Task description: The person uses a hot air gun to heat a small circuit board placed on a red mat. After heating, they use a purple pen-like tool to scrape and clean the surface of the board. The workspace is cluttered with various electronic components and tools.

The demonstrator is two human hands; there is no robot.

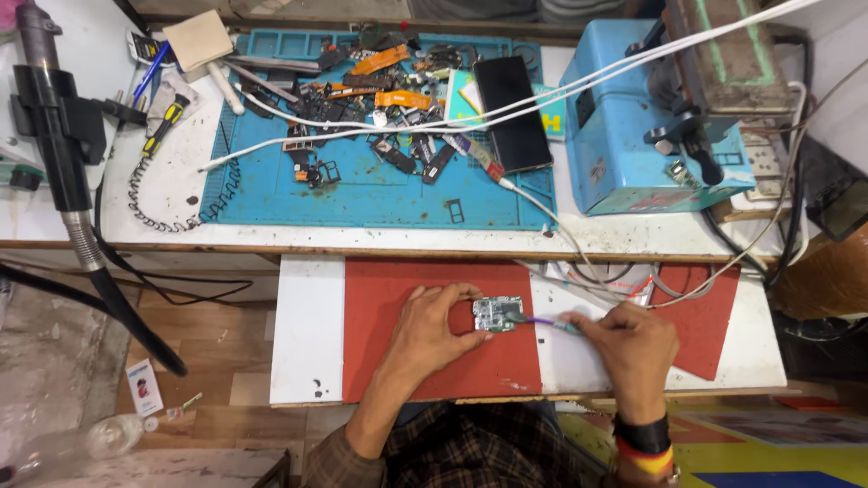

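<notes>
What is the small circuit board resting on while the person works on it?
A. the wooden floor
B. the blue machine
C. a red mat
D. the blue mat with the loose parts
C: the left hand steadies the circuit board on the red mat, while the right hand brings a thin tool to it.

both hands meet low in the view, forearms rising from six o'clock.

left hand curls with thumb and fingertips pinched toward three o'clock; right hand lies knuckles up, fingers closed and aimed at nine o'clock, its wrist banded, sleeve checked on the left forearm.
</notes>
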